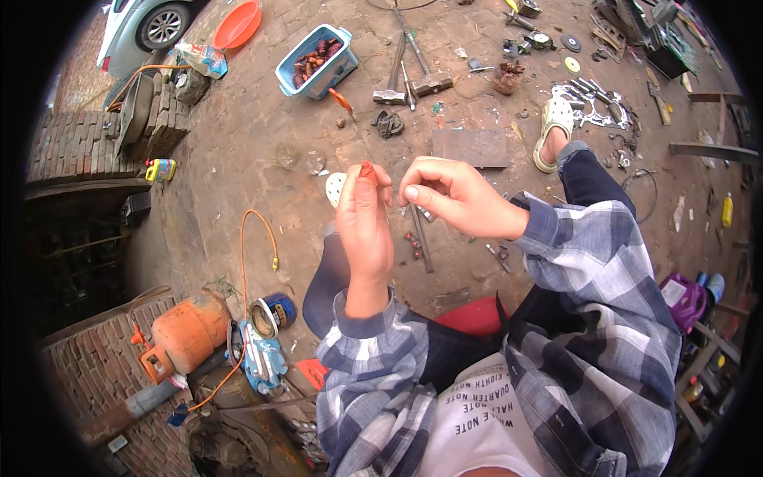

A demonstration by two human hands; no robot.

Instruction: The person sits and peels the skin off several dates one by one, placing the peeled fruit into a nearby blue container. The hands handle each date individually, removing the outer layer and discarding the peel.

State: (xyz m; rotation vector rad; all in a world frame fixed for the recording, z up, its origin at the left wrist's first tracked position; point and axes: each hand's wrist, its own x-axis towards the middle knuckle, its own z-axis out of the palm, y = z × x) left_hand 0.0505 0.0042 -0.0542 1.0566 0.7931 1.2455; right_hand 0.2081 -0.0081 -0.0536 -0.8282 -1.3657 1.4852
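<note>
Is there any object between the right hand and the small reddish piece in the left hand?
No separate object is visible between the right hand and the reddish piece; only fingers of the left hand curl on that side.

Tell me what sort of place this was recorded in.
Probably an outdoor repair yard: hammers and a flat metal gasket lie on the paved ground, and a car shows at the upper left.
</note>
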